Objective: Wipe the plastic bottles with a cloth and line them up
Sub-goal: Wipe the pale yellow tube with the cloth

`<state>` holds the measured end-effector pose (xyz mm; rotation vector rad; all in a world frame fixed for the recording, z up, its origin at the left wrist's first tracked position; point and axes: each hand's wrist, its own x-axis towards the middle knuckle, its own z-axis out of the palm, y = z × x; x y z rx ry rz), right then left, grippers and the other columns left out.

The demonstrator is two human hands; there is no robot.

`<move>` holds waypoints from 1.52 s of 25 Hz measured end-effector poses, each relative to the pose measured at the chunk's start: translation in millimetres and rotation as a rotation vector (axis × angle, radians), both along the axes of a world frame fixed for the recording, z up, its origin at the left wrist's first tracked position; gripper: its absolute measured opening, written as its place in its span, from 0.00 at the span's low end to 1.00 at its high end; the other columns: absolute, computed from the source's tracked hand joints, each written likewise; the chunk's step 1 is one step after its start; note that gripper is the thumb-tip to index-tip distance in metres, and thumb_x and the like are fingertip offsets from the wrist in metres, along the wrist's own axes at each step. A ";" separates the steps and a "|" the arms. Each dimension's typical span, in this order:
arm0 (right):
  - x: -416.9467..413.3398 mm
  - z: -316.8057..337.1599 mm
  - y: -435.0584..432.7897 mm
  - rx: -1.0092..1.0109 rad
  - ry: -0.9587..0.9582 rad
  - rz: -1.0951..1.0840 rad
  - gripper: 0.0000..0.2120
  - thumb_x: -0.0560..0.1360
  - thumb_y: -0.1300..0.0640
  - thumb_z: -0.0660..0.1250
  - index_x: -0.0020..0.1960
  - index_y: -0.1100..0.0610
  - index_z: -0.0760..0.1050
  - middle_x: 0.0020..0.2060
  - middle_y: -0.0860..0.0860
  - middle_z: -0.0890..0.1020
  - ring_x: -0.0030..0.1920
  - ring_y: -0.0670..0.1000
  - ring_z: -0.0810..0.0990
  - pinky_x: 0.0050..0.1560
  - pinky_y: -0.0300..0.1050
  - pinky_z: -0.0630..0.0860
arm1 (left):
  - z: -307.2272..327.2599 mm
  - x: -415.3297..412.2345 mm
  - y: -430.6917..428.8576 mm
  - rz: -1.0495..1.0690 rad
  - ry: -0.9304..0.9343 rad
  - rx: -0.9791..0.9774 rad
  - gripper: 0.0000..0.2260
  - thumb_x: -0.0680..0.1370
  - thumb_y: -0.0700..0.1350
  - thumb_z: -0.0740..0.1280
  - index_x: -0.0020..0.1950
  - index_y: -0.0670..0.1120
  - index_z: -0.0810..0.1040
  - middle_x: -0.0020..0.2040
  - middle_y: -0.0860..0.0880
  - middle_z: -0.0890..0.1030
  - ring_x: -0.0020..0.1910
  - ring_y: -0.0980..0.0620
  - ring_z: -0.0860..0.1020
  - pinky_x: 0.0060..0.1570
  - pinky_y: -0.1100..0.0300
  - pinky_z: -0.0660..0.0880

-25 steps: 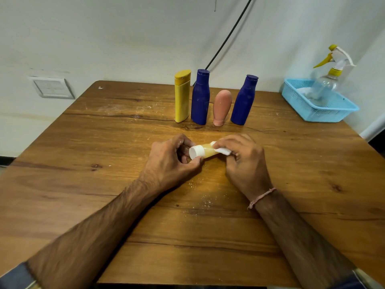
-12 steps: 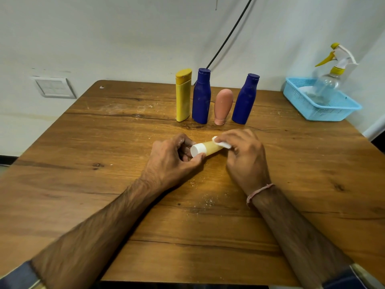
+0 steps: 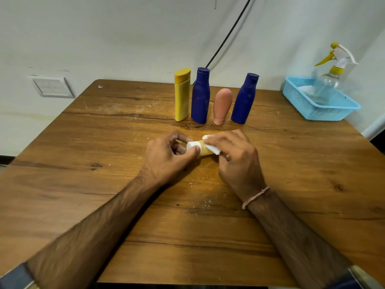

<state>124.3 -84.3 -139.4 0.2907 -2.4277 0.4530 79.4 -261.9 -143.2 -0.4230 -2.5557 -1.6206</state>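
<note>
A small amber bottle [image 3: 203, 149] with a white cap lies sideways over the middle of the wooden table [image 3: 104, 184]. My left hand [image 3: 166, 157] pinches its cap end. My right hand [image 3: 235, 157] presses a white cloth [image 3: 212, 148] around the bottle's body, hiding most of it. Behind them stand a yellow bottle [image 3: 182, 94], a blue bottle [image 3: 201, 95], a pink bottle [image 3: 222, 106] resting on its cap, and a second blue bottle [image 3: 244, 99], side by side in a row.
A light blue basket [image 3: 325, 109] at the table's back right corner holds a clear spray bottle [image 3: 327, 84] with a yellow and white trigger. White crumbs speckle the wood near my wrists. A black cable hangs down the wall behind the row.
My right hand with the cloth has slid along the bottle toward the cap, covering more of the amber body. The left hand keeps its hold.
</note>
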 end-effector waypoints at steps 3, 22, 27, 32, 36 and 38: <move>-7.5 2.0 5.0 -0.065 -0.040 -0.062 0.20 0.71 0.73 0.65 0.59 0.59 0.82 0.54 0.54 0.83 0.57 0.52 0.78 0.59 0.47 0.77 | 1.5 0.1 1.7 -0.027 -0.067 0.088 0.07 0.77 0.48 0.73 0.54 0.53 0.79 0.34 0.50 0.84 0.30 0.58 0.82 0.27 0.62 0.79; -13.9 0.3 7.5 -0.071 -0.104 0.056 0.20 0.72 0.74 0.65 0.58 0.58 0.82 0.56 0.52 0.84 0.59 0.50 0.77 0.61 0.45 0.76 | -7.4 -1.6 0.7 -0.043 0.048 -0.059 0.16 0.71 0.54 0.79 0.55 0.51 0.85 0.38 0.54 0.85 0.37 0.57 0.83 0.35 0.65 0.81; -9.5 -0.2 3.7 -0.030 -0.110 0.099 0.20 0.71 0.74 0.65 0.58 0.58 0.82 0.55 0.53 0.84 0.58 0.50 0.77 0.60 0.41 0.74 | -6.2 -0.1 0.4 -0.041 0.064 -0.058 0.16 0.71 0.53 0.78 0.56 0.49 0.86 0.37 0.53 0.85 0.35 0.56 0.83 0.34 0.64 0.81; -18.0 2.4 27.2 -0.191 -0.201 -0.223 0.19 0.75 0.72 0.65 0.59 0.55 0.82 0.59 0.50 0.83 0.62 0.48 0.77 0.68 0.42 0.72 | -3.2 -0.7 0.5 -0.039 -0.007 -0.055 0.14 0.73 0.52 0.77 0.56 0.50 0.85 0.37 0.53 0.84 0.38 0.55 0.84 0.36 0.61 0.82; -6.8 0.2 5.7 -0.057 -0.146 0.119 0.19 0.72 0.74 0.65 0.57 0.58 0.83 0.55 0.53 0.85 0.60 0.49 0.79 0.65 0.45 0.75 | -6.4 -4.2 0.8 -0.047 -0.046 -0.066 0.11 0.74 0.53 0.76 0.53 0.49 0.86 0.36 0.52 0.84 0.35 0.55 0.83 0.31 0.63 0.78; -7.8 -1.0 10.4 -0.065 -0.141 0.157 0.20 0.72 0.74 0.65 0.58 0.58 0.83 0.56 0.52 0.85 0.60 0.49 0.79 0.65 0.43 0.74 | -7.4 -5.7 1.7 -0.038 -0.042 -0.076 0.11 0.74 0.54 0.76 0.53 0.50 0.86 0.35 0.53 0.84 0.34 0.57 0.83 0.30 0.66 0.75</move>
